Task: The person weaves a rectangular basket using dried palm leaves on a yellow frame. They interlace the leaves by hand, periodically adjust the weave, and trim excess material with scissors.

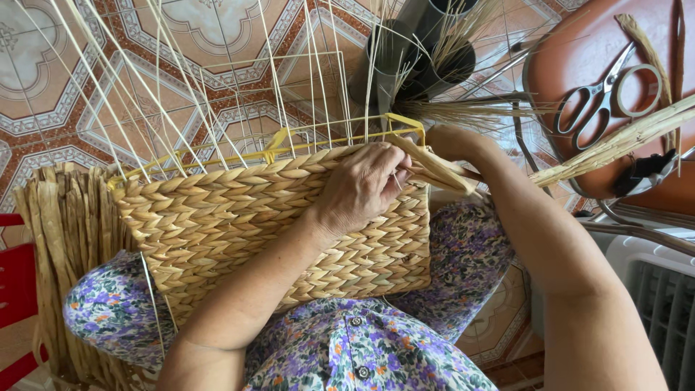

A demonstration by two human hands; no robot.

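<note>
Propped on the lap, against a flowered dress [376, 355], so both hands can work its top edge: one half-woven basket [275, 224] of braided straw-coloured fibre, its side wall facing up. Left hand [358, 190] laid over the upper right of that wall, fingers [391, 170] curled and pinching one flat fibre strand [441, 172] just at the rim, apparently to keep the weave tight. Right hand [449, 141] just beyond the left fingers, mostly hidden behind the strand; whether clenched or loose, cannot tell.

Along the rim beside the fingers, one yellow wire frame [289, 137], seemingly there to hold the basket's shape. Rising from the rim away from the fingers, many thin pale uprights [174, 80], too many to count, left standing unwoven.

Left of the fingers and lower, beside the knee, one bundle of flat dried fibre [65, 232], kept within reach. At the far left edge, part of a red stool [14, 289].

Right of the fingers, one reddish-brown chair seat [579, 65] serving as a surface: one pair of scissors [604, 90] on it, and one thick twisted fibre length [615, 145] across it.

Beyond the fingers, three dark tubes [413, 51] on the patterned tile floor [87, 43], holding fine dry stalks.
</note>
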